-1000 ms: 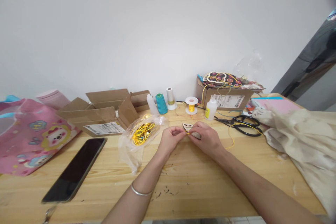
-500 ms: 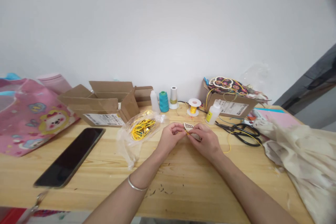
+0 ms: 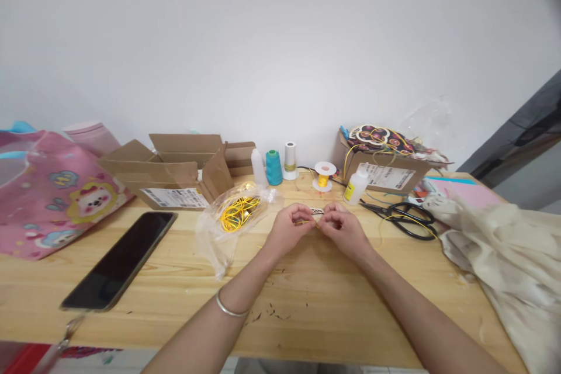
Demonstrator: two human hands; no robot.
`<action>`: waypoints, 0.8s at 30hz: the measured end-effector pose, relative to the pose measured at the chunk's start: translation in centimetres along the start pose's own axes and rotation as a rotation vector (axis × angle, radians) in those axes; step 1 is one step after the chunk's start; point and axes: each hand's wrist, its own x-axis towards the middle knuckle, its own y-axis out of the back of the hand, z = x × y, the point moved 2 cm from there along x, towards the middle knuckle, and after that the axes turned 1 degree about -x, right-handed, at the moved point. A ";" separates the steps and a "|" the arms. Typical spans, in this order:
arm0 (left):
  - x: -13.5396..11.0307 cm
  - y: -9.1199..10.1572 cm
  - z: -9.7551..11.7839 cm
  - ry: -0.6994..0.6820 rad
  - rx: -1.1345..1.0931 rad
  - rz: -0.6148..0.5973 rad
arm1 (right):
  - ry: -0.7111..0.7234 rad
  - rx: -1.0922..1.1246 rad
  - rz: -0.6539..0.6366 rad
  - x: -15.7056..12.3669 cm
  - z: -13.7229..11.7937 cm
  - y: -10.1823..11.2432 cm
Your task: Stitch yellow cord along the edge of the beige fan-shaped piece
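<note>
Over the middle of the table, my left hand (image 3: pixel 288 229) is closed in a pinch on a thin yellow cord (image 3: pixel 302 222). Right beside it, my right hand (image 3: pixel 347 231) pinches the same cord, fingertips almost meeting those of the left. Between and just behind the fingers shows the top of a small pale piece with dark cut-out marks (image 3: pixel 317 210); its lower part is hidden by the hands. A plastic bag of yellow cord (image 3: pixel 239 213) lies left of my hands. Black-handled scissors (image 3: pixel 412 219) rest to the right, with a yellow strand across them.
Behind my hands stand a teal thread cone (image 3: pixel 274 168), a white spool of yellow cord (image 3: pixel 325 177) and a small bottle (image 3: pixel 357 188). Cardboard boxes (image 3: pixel 175 175) sit at the back. A phone (image 3: pixel 120 260) lies at left, cream fabric (image 3: pixel 504 251) at right.
My fingers have shifted their pinch, and my right hand has turned slightly. Less of the pale piece shows between the hands now.
</note>
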 end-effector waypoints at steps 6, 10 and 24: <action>0.2 0.3 -0.3 -0.014 0.007 0.008 | -0.035 0.252 -0.193 0.0 -1.3 2.2; 0.4 0.6 -0.6 -0.007 0.019 0.034 | 0.097 0.370 -0.196 -0.7 -2.4 5.8; 0.5 0.7 -0.6 -0.023 0.052 0.025 | 0.216 -0.206 0.082 0.0 -0.4 2.4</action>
